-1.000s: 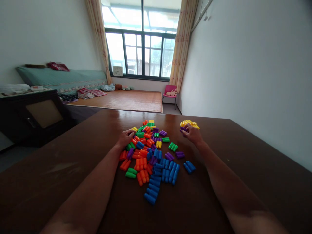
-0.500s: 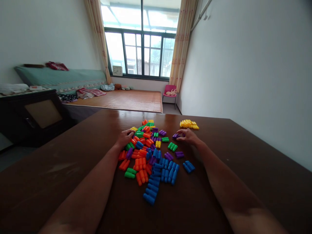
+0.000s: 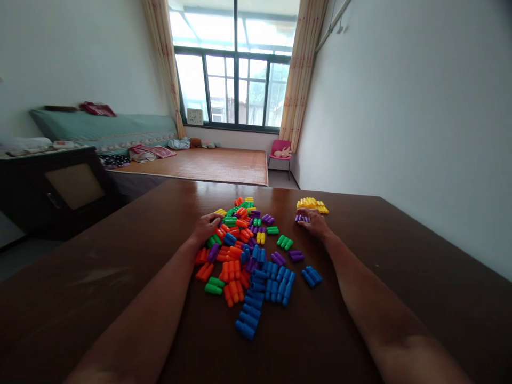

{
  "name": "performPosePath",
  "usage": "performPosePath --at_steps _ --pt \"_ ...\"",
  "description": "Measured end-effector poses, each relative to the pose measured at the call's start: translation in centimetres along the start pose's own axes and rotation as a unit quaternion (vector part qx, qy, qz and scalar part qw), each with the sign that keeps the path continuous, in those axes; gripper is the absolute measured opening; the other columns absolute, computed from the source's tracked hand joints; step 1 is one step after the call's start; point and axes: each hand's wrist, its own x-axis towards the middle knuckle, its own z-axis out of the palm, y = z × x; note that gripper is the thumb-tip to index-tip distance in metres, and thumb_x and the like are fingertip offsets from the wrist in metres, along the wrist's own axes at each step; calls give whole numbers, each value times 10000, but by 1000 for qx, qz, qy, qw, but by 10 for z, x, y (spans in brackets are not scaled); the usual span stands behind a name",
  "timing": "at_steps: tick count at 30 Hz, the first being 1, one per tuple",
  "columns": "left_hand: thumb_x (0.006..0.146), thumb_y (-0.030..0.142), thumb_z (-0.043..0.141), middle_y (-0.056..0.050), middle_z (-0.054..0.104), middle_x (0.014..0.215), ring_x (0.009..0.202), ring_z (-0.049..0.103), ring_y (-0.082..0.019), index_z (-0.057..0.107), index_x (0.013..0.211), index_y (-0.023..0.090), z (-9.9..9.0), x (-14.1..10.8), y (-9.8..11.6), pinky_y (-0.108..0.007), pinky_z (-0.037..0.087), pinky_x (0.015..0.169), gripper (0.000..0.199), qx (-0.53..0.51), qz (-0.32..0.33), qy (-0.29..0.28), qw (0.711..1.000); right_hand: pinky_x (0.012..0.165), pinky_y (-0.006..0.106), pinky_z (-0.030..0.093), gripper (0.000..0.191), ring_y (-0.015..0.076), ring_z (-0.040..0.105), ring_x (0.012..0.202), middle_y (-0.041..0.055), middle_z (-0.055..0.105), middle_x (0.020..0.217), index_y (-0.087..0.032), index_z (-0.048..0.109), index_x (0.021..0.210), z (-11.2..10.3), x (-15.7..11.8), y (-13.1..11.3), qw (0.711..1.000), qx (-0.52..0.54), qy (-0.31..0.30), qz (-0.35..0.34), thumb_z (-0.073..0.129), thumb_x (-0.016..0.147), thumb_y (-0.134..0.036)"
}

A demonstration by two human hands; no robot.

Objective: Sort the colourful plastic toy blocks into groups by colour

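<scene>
My right hand [image 3: 314,221] has its thumb and fingers around a purple piece [image 3: 303,219], just in front of a group of yellow pieces [image 3: 312,205]. At the left edge of the mixed pile, my left hand [image 3: 207,226] rests with its fingers together near yellow pieces [image 3: 220,212]; whether it holds anything is hidden. Orange pieces [image 3: 231,271] and blue pieces [image 3: 252,314] lie at the near side of the pile. Between the pile and my right arm are green pieces [image 3: 285,242], more purple pieces [image 3: 296,256] and a separate blue group [image 3: 312,276].
The brown table [image 3: 120,256] stretches out under both arms. Beyond its far edge stand a low bed [image 3: 216,162] and a pink chair [image 3: 281,146] with a doll. A dark cabinet [image 3: 52,181] is at the left, a white wall at the right.
My right hand has moved slightly right and away from me, and the purple piece at its fingers has moved with it, closer to the yellow group. My left hand has stayed in place.
</scene>
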Motion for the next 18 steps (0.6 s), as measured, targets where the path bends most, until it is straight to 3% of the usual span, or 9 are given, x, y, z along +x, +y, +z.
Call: performPosePath --at_steps 9,18 --pt "679 420 582 -12 685 697 632 581 -163 746 866 150 -2 0 1 -245 427 589 367 43 8 2 999 965 421 372 325 258 494 1145 56 624 1163 -324 668 1132 -2 -1 14 999 -21 -26 11 632 809 -338" --pt "664 436 595 -11 677 682 628 576 -164 743 858 151 -2 -2 3 -238 417 560 376 21 0 1 1000 957 447 397 353 271 504 1155 39 636 1211 -312 660 1146 -12 -5 27 999 -30 -17 15 635 793 -304"
